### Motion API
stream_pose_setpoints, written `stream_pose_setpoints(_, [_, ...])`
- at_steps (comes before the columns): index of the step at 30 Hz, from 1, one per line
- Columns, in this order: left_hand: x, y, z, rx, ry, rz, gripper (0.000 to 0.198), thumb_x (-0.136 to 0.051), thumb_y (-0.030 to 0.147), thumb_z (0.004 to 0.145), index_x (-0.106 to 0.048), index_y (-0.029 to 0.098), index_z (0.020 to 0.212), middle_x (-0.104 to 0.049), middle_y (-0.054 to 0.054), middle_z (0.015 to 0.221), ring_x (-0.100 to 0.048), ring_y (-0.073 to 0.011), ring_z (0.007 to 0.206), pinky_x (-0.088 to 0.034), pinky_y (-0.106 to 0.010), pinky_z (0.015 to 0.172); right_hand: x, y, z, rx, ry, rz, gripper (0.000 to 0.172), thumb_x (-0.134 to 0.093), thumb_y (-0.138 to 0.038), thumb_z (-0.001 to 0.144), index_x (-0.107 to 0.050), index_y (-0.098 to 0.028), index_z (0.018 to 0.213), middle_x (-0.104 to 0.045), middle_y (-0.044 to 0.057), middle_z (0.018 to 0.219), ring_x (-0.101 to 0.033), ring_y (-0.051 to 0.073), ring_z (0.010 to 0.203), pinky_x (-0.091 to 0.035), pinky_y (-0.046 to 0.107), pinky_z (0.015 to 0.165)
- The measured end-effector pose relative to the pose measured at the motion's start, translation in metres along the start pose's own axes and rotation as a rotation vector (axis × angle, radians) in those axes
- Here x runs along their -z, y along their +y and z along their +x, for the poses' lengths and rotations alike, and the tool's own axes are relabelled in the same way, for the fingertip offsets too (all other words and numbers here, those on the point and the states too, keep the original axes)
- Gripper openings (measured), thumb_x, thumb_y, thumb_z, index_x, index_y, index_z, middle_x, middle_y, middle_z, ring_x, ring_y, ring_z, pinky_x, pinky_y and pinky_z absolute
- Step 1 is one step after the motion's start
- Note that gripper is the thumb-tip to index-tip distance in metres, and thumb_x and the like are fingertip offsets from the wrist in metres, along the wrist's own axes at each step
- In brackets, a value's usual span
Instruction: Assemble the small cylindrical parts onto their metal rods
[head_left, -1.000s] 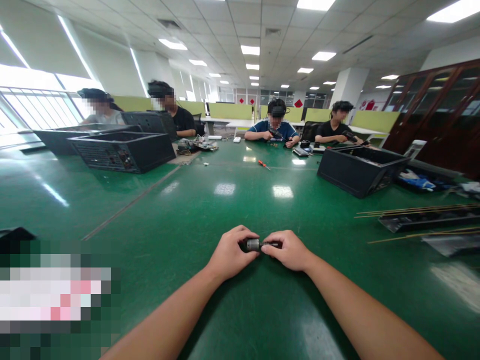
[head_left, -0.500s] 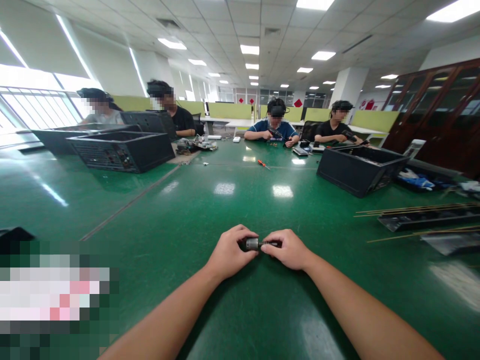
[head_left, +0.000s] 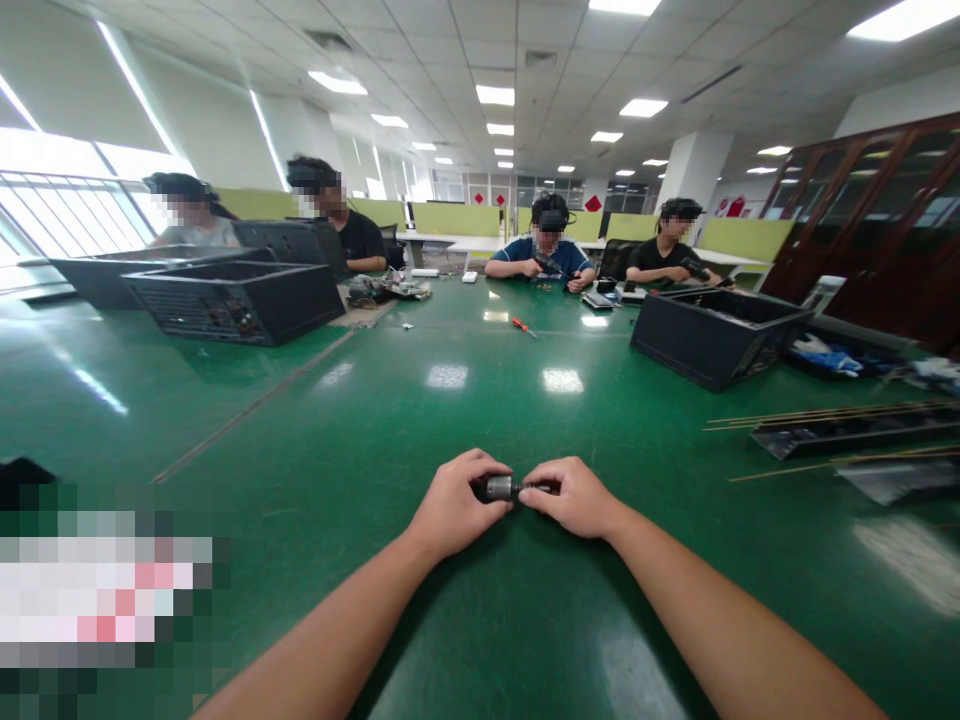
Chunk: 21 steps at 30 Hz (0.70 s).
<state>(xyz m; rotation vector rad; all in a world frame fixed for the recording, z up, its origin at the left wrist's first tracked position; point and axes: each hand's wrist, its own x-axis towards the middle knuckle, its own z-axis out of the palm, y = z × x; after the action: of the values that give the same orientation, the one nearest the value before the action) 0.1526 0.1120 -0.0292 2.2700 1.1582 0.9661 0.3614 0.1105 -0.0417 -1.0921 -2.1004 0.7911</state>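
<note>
A small silver metal cylinder (head_left: 499,488) with a dark end and a thin dark shaft, which looks like a small motor, is between my hands just over the green table (head_left: 480,410). My left hand (head_left: 459,505) pinches the cylinder between thumb and fingers, covering its left end. On the other side, my right hand (head_left: 570,497) has its thumb and fingers closed round the shaft (head_left: 543,488), close to the cylinder's right end. Part of the shaft is hidden by the fingers.
Black computer cases stand at left (head_left: 232,300) and right (head_left: 716,335). An orange screwdriver (head_left: 523,325) lies ahead. Thin rods (head_left: 810,420) and black metal channels (head_left: 855,428) lie at right. Several people sit across the table, one (head_left: 541,260) holding a dark tool. A blurred-out patch covers the lower left.
The view has shifted slightly. Both hands keep their grips, and the right fingertips now sit a little closer to the cylinder's end.
</note>
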Motion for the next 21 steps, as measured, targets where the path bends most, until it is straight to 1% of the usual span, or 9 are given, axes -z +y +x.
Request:
stream_pose_setpoints(4, [-0.0001, -0.0008, 0.0002, 0.000, 0.000, -0.008, 0.027, -0.072, 0.015, 0.067, -0.071, 0.022, 0.093, -0.065, -0.002, 0.089, -0.062, -0.0168, 0.084, -0.049, -0.028, 0.076, 0.0002, 0.0008, -0.0002, -0.003, 0.006, -0.007, 0.019, -0.061, -0.030, 0.083, -0.074, -0.015, 0.081, -0.063, 0.000, 0.065, -0.052, 0.012, 0.060, -0.035, 0.022, 0.057])
stream_pose_setpoints(11, [-0.0001, -0.0020, 0.0003, -0.004, -0.005, -0.006, 0.027, -0.072, 0.015, 0.067, -0.071, 0.022, 0.093, -0.066, -0.001, 0.089, -0.062, -0.0163, 0.084, -0.048, -0.028, 0.077, -0.0001, 0.0011, 0.0000, -0.001, 0.004, -0.016, 0.019, -0.061, -0.030, 0.082, -0.074, -0.015, 0.082, -0.066, 0.002, 0.070, -0.054, 0.013, 0.063, -0.036, 0.023, 0.058])
stream_pose_setpoints(21, [0.0003, -0.0032, -0.0001, 0.003, 0.005, -0.001, 0.030, -0.074, 0.016, 0.066, -0.072, 0.023, 0.094, -0.066, -0.001, 0.091, -0.063, -0.0168, 0.084, -0.049, -0.028, 0.077, 0.0007, 0.0020, -0.0003, -0.002, -0.007, -0.014, 0.021, -0.061, -0.031, 0.083, -0.074, -0.015, 0.083, -0.063, 0.000, 0.065, -0.051, 0.012, 0.059, -0.035, 0.023, 0.056])
